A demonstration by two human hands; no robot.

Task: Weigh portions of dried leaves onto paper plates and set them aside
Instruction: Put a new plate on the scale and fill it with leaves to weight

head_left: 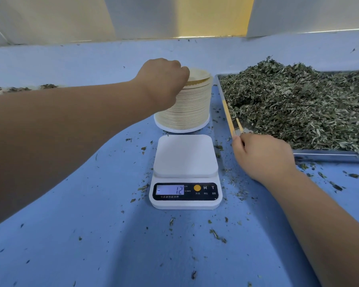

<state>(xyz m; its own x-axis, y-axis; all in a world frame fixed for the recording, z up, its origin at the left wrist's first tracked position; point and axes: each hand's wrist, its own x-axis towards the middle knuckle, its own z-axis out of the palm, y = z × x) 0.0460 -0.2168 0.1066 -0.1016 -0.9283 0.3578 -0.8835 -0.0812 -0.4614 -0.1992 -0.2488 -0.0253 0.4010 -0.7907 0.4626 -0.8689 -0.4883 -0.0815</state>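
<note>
far left, back edge: low leaf heaps [19, 88], blurred; probably portions already set aside, though no plates can be made out under them.
blue table cover [87, 228]: strewn with leaf crumbs.
left hand [164, 79]: reached out to the plate stack [187, 108], fingers curled down over the near rim of the top plate [199, 76], which sits slightly lifted; seems to pinch it.
step in hand, by judgement: fetching a fresh plate; no portion begun.
scale [184, 172]: in front of the stack, platform bare, display reads minus 12. next move calls for peeling one plate only from the stack, setting it flat on the platform and checking the reading before adding leaves.
right hand [263, 156]: just right of the scale, at the tray's near left corner, closed round thin wooden sticks [239, 124] pointing into the tray.
metal tray [327, 155]: holds the dried leaves [298, 104], heaped high and loose, filling most of it.
</note>
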